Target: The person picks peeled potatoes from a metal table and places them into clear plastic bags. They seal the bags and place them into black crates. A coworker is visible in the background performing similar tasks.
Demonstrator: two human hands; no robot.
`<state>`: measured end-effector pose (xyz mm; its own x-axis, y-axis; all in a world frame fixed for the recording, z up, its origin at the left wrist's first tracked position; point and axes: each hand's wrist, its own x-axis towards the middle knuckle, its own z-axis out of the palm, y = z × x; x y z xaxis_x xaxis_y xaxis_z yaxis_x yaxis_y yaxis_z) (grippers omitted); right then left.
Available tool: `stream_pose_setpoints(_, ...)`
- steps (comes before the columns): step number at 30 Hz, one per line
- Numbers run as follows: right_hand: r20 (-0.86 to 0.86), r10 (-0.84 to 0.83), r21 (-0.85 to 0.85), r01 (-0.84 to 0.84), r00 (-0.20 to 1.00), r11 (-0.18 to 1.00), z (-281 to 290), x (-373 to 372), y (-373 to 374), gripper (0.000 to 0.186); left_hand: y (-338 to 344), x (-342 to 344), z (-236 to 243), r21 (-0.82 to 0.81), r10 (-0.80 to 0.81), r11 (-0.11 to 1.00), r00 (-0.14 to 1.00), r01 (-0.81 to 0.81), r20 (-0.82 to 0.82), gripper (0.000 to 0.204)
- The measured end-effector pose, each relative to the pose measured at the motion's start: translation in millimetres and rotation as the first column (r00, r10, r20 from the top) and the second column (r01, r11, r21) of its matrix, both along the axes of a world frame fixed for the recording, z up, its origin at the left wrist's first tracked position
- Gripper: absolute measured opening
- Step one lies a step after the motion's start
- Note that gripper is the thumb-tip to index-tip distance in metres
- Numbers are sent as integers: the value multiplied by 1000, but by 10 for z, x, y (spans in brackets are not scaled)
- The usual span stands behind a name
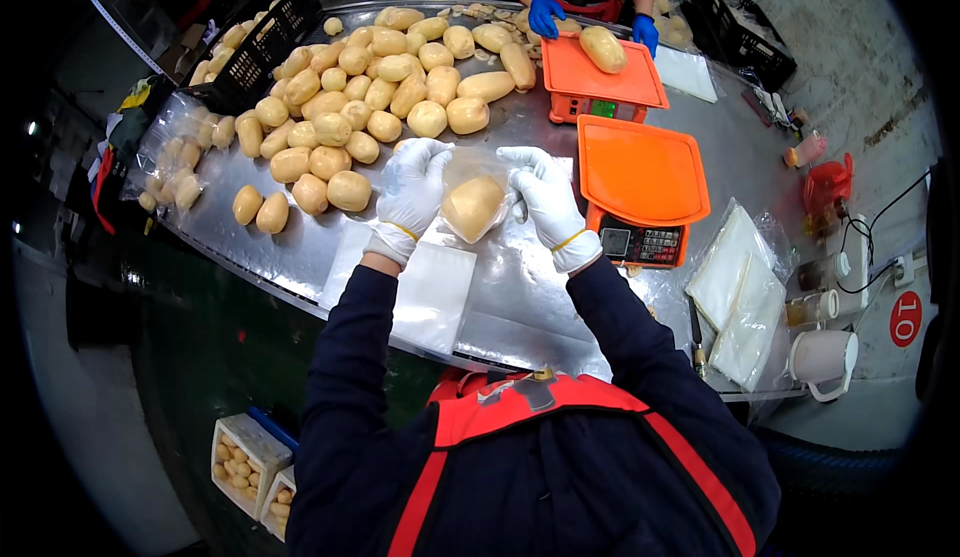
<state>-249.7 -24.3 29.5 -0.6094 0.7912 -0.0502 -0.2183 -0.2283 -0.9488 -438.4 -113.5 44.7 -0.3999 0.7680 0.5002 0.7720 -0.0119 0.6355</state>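
A clear plastic bag (pixel 462 166) hangs between my gloved hands, with one pale, peeled lotus root piece (pixel 474 207) in its lower part. My left hand (pixel 412 187), in a white glove, is closed on the bag's left upper edge. At its right upper corner, my right hand (pixel 545 195), gloved alike, pinches the bag. Under and beside my left hand lies a stack of flat plastic bags (pixel 432 297) on the metal table (pixel 530 307). Many loose lotus root pieces (pixel 349 191) are heaped beyond my left hand.
An orange scale (pixel 643 172) stands right of my right hand. Behind it, a co-worker's blue-gloved hands (pixel 544 17) are at a second scale (pixel 600 75) bearing a lotus root. A knife (pixel 697 337), more bags (pixel 745 307) and a pitcher (pixel 820 359) lie to the right.
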Motion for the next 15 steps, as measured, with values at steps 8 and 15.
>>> stream_pose_setpoints(8,-77,271,126,-260,960,957,229,764,83,60,-74,268,350,-182,-198,946,923,268,330,16)
stream_pose_setpoints(15,390,105,557,-325,915,764,-582,1132,-76,118,-39,349,-21,-137,-314,904,846,405,431,20)
